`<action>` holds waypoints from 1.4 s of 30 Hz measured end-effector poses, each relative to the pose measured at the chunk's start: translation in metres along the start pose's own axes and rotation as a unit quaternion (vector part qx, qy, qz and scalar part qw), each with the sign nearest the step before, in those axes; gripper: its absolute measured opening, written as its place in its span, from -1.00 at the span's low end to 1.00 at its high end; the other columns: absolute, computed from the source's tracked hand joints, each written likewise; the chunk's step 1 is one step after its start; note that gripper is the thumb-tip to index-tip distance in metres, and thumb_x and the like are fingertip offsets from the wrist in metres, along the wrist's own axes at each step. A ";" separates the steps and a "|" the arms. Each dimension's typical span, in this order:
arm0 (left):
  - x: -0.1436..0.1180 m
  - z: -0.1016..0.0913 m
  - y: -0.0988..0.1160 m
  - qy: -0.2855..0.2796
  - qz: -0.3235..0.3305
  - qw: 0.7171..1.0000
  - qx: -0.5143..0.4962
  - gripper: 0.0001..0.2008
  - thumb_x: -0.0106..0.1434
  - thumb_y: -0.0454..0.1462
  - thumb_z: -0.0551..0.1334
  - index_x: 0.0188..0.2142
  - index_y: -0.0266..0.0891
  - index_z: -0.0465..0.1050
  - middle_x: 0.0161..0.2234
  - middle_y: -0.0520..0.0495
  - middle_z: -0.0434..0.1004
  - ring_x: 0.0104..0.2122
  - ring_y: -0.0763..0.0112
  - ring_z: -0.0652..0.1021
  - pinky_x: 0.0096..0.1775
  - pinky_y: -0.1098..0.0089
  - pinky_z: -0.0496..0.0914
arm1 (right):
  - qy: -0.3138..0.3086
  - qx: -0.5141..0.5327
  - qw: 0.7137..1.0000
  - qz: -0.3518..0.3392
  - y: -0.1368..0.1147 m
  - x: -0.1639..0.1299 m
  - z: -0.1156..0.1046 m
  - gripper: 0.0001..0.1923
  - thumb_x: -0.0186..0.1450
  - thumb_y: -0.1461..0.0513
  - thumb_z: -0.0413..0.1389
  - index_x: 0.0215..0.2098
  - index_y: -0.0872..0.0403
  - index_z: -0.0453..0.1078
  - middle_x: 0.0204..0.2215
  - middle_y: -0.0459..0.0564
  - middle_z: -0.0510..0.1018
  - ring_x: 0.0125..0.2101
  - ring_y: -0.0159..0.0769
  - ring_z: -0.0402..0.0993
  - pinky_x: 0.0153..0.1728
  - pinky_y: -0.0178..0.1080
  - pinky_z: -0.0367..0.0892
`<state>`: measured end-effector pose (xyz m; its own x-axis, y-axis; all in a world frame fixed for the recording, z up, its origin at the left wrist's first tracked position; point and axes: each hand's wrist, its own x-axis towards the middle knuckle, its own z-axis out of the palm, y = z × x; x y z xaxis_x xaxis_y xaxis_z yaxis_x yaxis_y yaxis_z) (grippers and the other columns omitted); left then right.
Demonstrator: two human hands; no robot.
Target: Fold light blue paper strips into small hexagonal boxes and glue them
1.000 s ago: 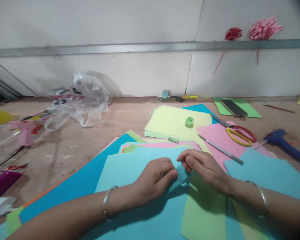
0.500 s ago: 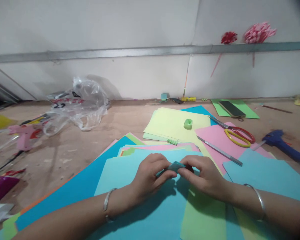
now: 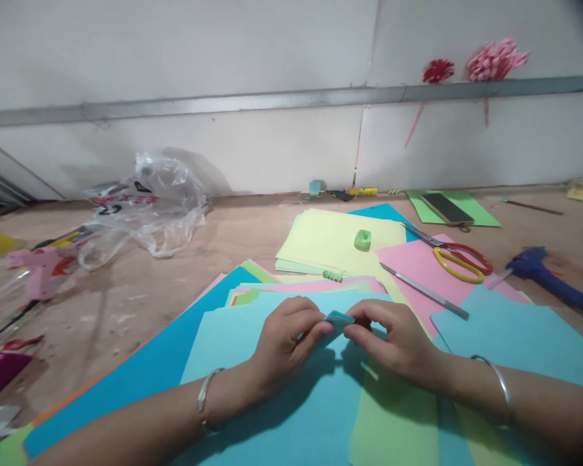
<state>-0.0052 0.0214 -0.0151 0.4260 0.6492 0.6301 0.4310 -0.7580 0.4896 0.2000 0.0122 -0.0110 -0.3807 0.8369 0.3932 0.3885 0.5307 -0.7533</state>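
A small folded piece of blue paper [image 3: 339, 320] is held up between my two hands. My left hand [image 3: 291, 333] pinches its left end between thumb and fingers. At its right end, the thumb and curled fingers of my right hand [image 3: 393, 333] close on the edge. Both hands hover just above a light blue sheet [image 3: 276, 401] on a spread of coloured paper. Beyond them, a small green folded paper ring [image 3: 363, 239] rests on a pale yellow sheet [image 3: 320, 236], and a green crimped paper strip [image 3: 332, 276] lies nearer.
On the right lie scissors [image 3: 459, 262], a slim metal blade tool [image 3: 425, 291], a blue glue gun [image 3: 548, 275] and a phone [image 3: 447, 209]. To the left are a clear plastic bag [image 3: 150, 207] and a pink glue gun [image 3: 41, 268]. Paper flowers [image 3: 496, 61] hang on the wall rail.
My left fingers have shifted slightly left along the folded blue paper, so more of it shows between the hands. The view has turned slightly.
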 end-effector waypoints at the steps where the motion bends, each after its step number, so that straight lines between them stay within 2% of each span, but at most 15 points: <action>1: 0.000 0.000 -0.001 0.001 -0.004 1.000 -0.002 -0.61 0.42 -0.16 0.10 -0.50 -0.31 0.42 -0.56 0.01 0.40 -0.53 0.55 0.42 -0.48 0.57 0.31 | 0.010 0.003 1.000 0.001 0.000 0.000 0.000 -0.89 0.30 0.24 0.12 -0.37 0.10 0.43 -0.57 -0.13 0.48 -0.56 -0.45 0.36 -0.52 -0.40 0.29; 4: -0.001 -0.001 -0.003 0.007 -0.015 1.000 -0.003 -0.61 0.41 -0.16 0.10 -0.50 -0.30 0.41 -0.56 0.01 0.40 -0.53 0.55 0.43 -0.48 0.57 0.30 | 0.049 0.013 0.999 0.008 -0.001 0.000 -0.001 -0.97 0.26 0.26 0.15 -0.33 0.08 0.40 -0.50 -0.12 0.51 -0.51 -0.44 0.40 -0.49 -0.40 0.34; 9: -0.001 -0.001 -0.003 0.017 0.008 1.000 0.015 -0.68 0.40 -0.20 0.13 -0.45 -0.30 0.46 -0.53 0.00 0.42 -0.51 0.52 0.44 -0.46 0.54 0.33 | 0.057 0.023 0.998 0.010 -0.003 0.002 -0.004 -0.97 0.26 0.30 0.12 -0.35 0.07 0.39 -0.50 -0.12 0.50 -0.51 -0.44 0.40 -0.48 -0.38 0.36; 12: 0.000 -0.003 -0.003 0.023 0.024 0.999 0.027 -0.71 0.40 -0.22 0.14 -0.42 -0.30 0.47 -0.52 -0.01 0.43 -0.50 0.52 0.44 -0.44 0.53 0.34 | 0.073 0.009 0.996 -0.044 -0.004 0.003 -0.005 -0.95 0.26 0.34 0.11 -0.35 0.07 0.39 -0.46 -0.09 0.51 -0.47 -0.43 0.40 -0.43 -0.35 0.38; 14: 0.000 -0.003 -0.003 0.023 0.027 0.999 0.030 -0.71 0.40 -0.23 0.13 -0.43 -0.30 0.47 -0.53 -0.01 0.42 -0.51 0.52 0.44 -0.45 0.54 0.34 | 0.070 -0.007 0.994 -0.078 -0.004 0.003 -0.006 -0.93 0.27 0.34 0.11 -0.37 0.08 0.39 -0.46 -0.08 0.51 -0.44 -0.41 0.40 -0.39 -0.32 0.38; 19: 0.000 -0.002 -0.005 0.018 0.040 0.998 0.035 -0.74 0.39 -0.24 0.15 -0.41 -0.29 0.47 -0.53 -0.01 0.42 -0.50 0.51 0.44 -0.45 0.52 0.34 | 0.045 0.019 0.998 -0.045 -0.001 0.003 -0.005 -0.91 0.24 0.36 0.15 -0.40 0.07 0.38 -0.48 -0.10 0.49 -0.48 -0.43 0.37 -0.45 -0.35 0.35; 25: -0.002 -0.001 -0.007 0.008 0.060 0.997 0.058 -0.78 0.37 -0.26 0.16 -0.40 -0.27 0.45 -0.51 -0.02 0.44 -0.48 0.46 0.44 -0.41 0.45 0.34 | 0.015 0.000 0.997 -0.079 0.002 0.003 -0.006 -0.89 0.23 0.36 0.13 -0.42 0.07 0.34 -0.50 -0.11 0.47 -0.48 -0.42 0.35 -0.43 -0.33 0.32; 33: -0.001 0.000 -0.006 0.003 0.082 0.993 0.084 -0.78 0.36 -0.27 0.15 -0.41 -0.27 0.44 -0.51 -0.04 0.46 -0.48 0.42 0.45 -0.39 0.40 0.33 | -0.001 0.026 1.000 -0.014 0.004 0.007 -0.005 -0.85 0.12 0.41 0.09 -0.52 0.06 0.30 -0.54 -0.14 0.45 -0.51 -0.44 0.34 -0.46 -0.35 0.32; 39: 0.001 0.000 -0.004 -0.036 0.013 0.999 0.019 -0.71 0.38 -0.26 0.14 -0.47 -0.29 0.42 -0.55 0.00 0.42 -0.52 0.49 0.43 -0.45 0.49 0.31 | -0.001 0.122 0.991 0.061 0.004 0.006 -0.006 -0.81 0.13 0.36 0.11 -0.27 0.06 0.37 -0.52 -0.14 0.48 -0.51 -0.41 0.39 -0.47 -0.32 0.36; 42: 0.000 0.001 -0.004 -0.057 -0.004 0.998 0.006 -0.66 0.39 -0.24 0.11 -0.50 -0.29 0.41 -0.57 0.01 0.40 -0.54 0.51 0.42 -0.46 0.51 0.30 | -0.023 0.120 0.990 0.065 0.004 0.007 -0.009 -0.85 0.17 0.35 0.07 -0.28 0.07 0.38 -0.55 -0.15 0.47 -0.53 -0.42 0.38 -0.47 -0.32 0.34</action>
<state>-0.0058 0.0245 -0.0175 0.5095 0.6585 0.5539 0.4431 -0.7526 0.4871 0.2060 0.0218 -0.0066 -0.3796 0.8867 0.2641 0.2288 0.3665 -0.9018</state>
